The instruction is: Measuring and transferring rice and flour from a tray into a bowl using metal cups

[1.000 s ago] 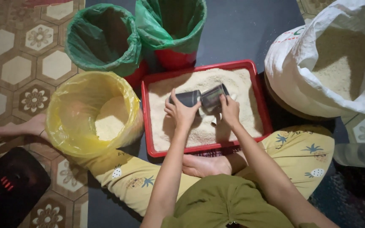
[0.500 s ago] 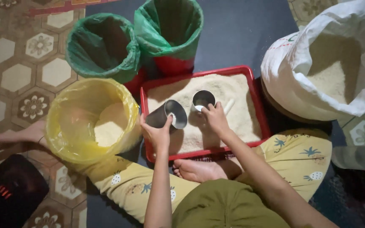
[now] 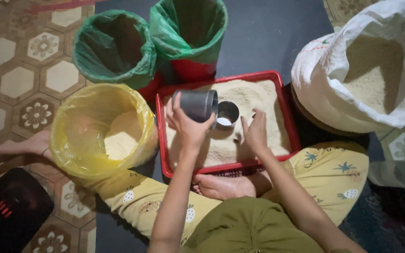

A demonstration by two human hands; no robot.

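My left hand (image 3: 186, 122) holds a grey metal cup (image 3: 198, 104) tipped on its side, mouth toward the right, above the red tray (image 3: 287, 112) of pale grain. A second metal cup (image 3: 226, 114) stands upright in the grain just right of the tipped one. My right hand (image 3: 256, 131) rests in the grain beside that upright cup, fingers together, holding nothing that I can see.
A yellow-lined bucket (image 3: 100, 131) with some grain stands left of the tray. Two green-lined bins (image 3: 114, 49) (image 3: 188, 33) stand behind. A large white sack (image 3: 366, 75) of grain is at right. A dark device (image 3: 5, 211) lies at lower left. My crossed legs lie below the tray.
My left hand has lifted its cup and turned it on its side over the tray. My right hand has set its cup upright in the grain and let go.
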